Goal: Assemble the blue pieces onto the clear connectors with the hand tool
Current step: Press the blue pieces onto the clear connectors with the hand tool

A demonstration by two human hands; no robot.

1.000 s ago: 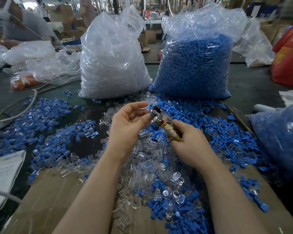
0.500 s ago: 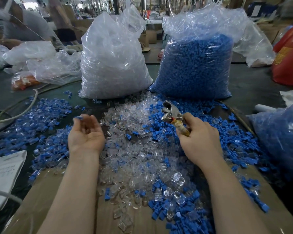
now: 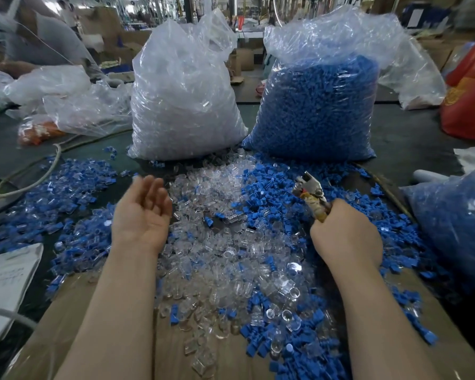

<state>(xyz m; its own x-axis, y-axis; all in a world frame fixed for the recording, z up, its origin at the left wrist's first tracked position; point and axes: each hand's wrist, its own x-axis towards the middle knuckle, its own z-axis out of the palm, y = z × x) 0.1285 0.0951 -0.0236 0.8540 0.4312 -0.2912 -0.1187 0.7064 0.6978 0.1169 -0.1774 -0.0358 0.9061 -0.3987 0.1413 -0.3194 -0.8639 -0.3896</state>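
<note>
The left hand (image 3: 143, 212) now lies palm up with relaxed fingers and nothing in it, at centre left of the frame, between the heap of finished blue-and-clear units (image 3: 52, 198) and the loose clear connectors (image 3: 217, 242). One second ago it met the tool at mid-frame; half a second ago it was out over the finished heap with curled fingers. Judgement: one assembled unit has been released there and the cycle is restarting.

The right hand (image 3: 346, 237) keeps its grip on the handles of the hand tool (image 3: 311, 193), which has drifted to centre right; its metal head points toward the upper left, above the loose blue pieces (image 3: 280, 193). No part is visible in the tool's head.

Stock bags of clear connectors (image 3: 184, 100) and blue pieces (image 3: 316, 105) stand at the far edge of the tabletop (image 3: 412, 141). The next requirement appears to be picking a fresh connector and blue piece.
</note>
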